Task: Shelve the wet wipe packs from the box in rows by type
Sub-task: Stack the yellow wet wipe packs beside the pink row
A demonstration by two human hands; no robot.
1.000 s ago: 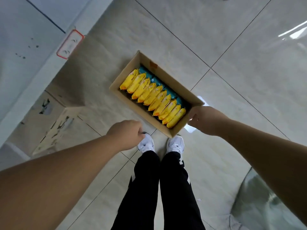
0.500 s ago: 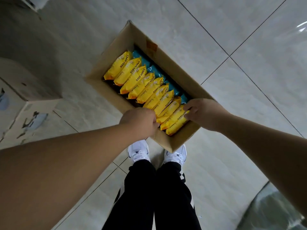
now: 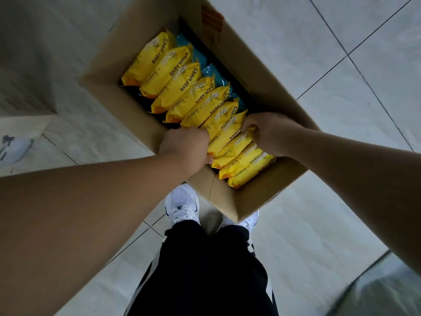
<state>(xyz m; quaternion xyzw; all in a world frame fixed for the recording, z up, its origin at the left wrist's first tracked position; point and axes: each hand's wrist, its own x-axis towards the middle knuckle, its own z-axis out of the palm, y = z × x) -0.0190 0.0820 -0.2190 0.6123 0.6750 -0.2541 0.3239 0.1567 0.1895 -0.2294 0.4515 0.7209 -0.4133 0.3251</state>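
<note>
Box [image 3: 127, 115]: brown cardboard, matt, creased at the near corner. Yellow packs [image 3: 173, 87]: thin plastic film, glossy, wrinkled at the crimped ends. Teal packs [image 3: 214, 73]: similar shiny film. Floor tiles [image 3: 319, 53]: pale, smooth, reflective glaze. Trousers [image 3: 205, 270]: black cloth, matt. Shoes [image 3: 182, 204]: white, mesh-like uppers.

A box [image 3: 127, 106] is set on the floor [image 3: 319, 65], just ahead of the shoes [image 3: 182, 204]. Inside, a row of packs [image 3: 182, 87] is stood leftward, a second row [image 3: 214, 74] (largely hidden) to its right.
</note>
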